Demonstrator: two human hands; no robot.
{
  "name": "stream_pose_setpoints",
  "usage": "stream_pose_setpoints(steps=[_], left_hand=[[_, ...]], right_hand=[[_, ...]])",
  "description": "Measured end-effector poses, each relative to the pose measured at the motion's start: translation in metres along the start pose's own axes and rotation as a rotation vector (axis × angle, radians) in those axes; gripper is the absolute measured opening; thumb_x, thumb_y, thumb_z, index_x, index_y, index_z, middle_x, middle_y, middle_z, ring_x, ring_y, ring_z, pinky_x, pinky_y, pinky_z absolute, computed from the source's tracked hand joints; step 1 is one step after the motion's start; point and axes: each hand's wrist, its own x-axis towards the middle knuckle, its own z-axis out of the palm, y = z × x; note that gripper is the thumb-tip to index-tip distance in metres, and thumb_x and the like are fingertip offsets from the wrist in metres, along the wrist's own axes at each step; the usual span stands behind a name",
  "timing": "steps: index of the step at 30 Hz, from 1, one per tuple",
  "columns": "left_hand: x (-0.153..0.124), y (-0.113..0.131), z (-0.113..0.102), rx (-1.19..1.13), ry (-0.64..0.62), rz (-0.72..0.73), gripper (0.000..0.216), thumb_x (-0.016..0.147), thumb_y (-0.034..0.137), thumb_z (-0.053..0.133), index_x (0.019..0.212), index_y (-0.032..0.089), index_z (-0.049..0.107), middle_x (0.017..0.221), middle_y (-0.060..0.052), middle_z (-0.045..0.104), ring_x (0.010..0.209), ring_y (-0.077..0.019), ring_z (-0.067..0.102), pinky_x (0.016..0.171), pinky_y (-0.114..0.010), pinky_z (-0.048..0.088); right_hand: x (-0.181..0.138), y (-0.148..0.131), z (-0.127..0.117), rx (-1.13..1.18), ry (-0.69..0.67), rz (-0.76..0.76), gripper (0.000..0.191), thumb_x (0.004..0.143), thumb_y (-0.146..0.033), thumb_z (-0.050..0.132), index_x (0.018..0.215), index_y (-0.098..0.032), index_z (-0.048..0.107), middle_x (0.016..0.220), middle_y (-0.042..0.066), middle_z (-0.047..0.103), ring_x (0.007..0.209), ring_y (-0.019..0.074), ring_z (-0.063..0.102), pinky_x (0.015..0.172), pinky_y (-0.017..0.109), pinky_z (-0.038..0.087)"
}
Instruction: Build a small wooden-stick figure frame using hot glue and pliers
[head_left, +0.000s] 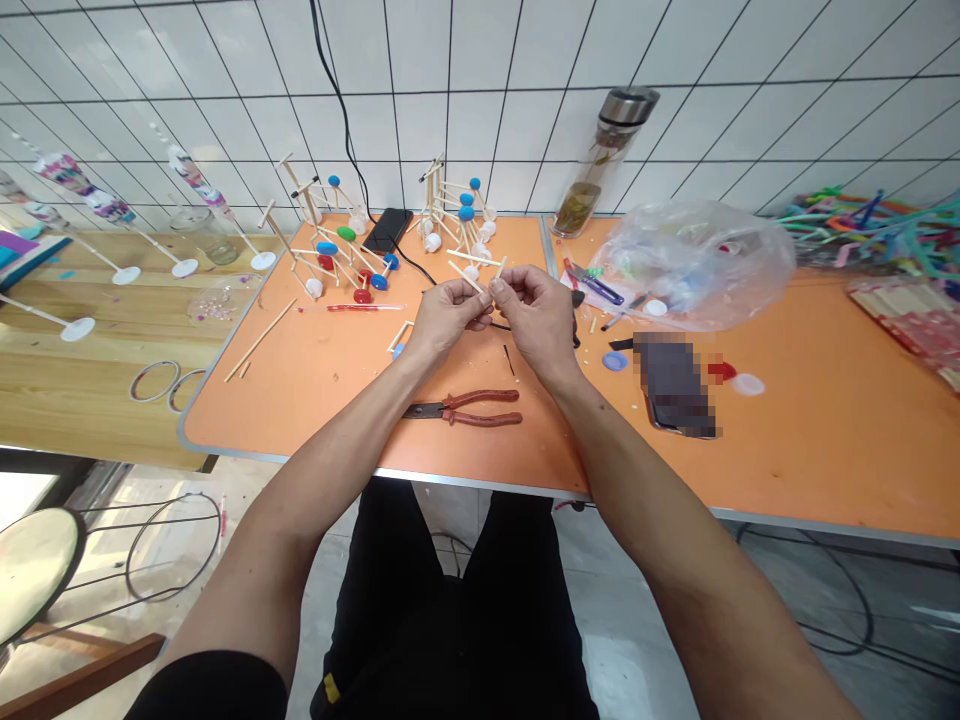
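My left hand (448, 315) and my right hand (536, 312) meet above the orange table. Both are closed with fingertips together on a small frame of pale wooden sticks (475, 258). One stick slants from the left fingers, a short one stands up by the right thumb, and another crosses behind. Whatever joins them is hidden by my fingers. Red-handled pliers (480, 408) lie open near the table's front edge below my hands. Just left of my left hand rests a small stick piece with a blue cap (397, 350). A thin black strip (509, 360) lies under my right hand.
Stick models with coloured caps (337, 250) stand at the back left, beside a black phone (388, 231). A glass bottle (600, 165), a plastic bag (690, 265), a utility knife (600, 288) and another phone (679, 385) are to the right. A long stick (260, 340) lies left.
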Motion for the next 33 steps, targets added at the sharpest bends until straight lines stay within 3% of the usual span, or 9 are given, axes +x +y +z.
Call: stream_pose_setpoints(steps=[7,14,20,33], left_hand=[[0.0008,-0.0028,-0.002,0.035,-0.039,-0.001,0.039,0.084,0.033,0.101,0.074,0.016,0.066,0.07,0.001,0.072,0.058,-0.0085,0.064,0.066,-0.024,0.054],[-0.0011,-0.0041,0.0001,0.036,-0.019,0.025,0.041,0.085,0.033,0.1,0.073,0.016,0.065,0.068,0.001,0.071,0.06,-0.0089,0.065,0.066,-0.023,0.053],[-0.0027,-0.0046,0.0035,0.024,0.008,0.037,0.036,0.089,0.027,0.096,0.073,0.016,0.065,0.065,0.002,0.069,0.059,-0.0084,0.064,0.065,-0.023,0.053],[0.0018,-0.0019,-0.0015,0.038,-0.037,0.009,0.043,0.08,0.038,0.104,0.074,0.016,0.067,0.07,0.001,0.073,0.059,-0.0085,0.067,0.063,-0.022,0.057]], right_hand=[[0.0052,-0.0009,-0.01,-0.065,-0.067,0.025,0.042,0.092,-0.064,0.083,0.086,-0.024,0.071,0.082,-0.001,0.071,0.074,0.015,0.061,0.071,0.031,0.052],[0.002,0.0046,-0.0054,-0.114,-0.001,-0.006,0.031,0.094,-0.05,0.081,0.082,-0.024,0.07,0.078,-0.001,0.07,0.072,0.0151,0.061,0.069,0.031,0.05],[-0.001,0.0025,-0.002,-0.114,0.023,-0.013,0.04,0.094,-0.06,0.079,0.083,-0.023,0.069,0.078,0.0,0.068,0.071,0.0155,0.06,0.068,0.031,0.051],[0.0011,0.0003,-0.0033,-0.121,0.0,0.002,0.044,0.092,-0.066,0.078,0.082,-0.025,0.068,0.078,0.0,0.068,0.073,0.0164,0.06,0.07,0.032,0.05]])
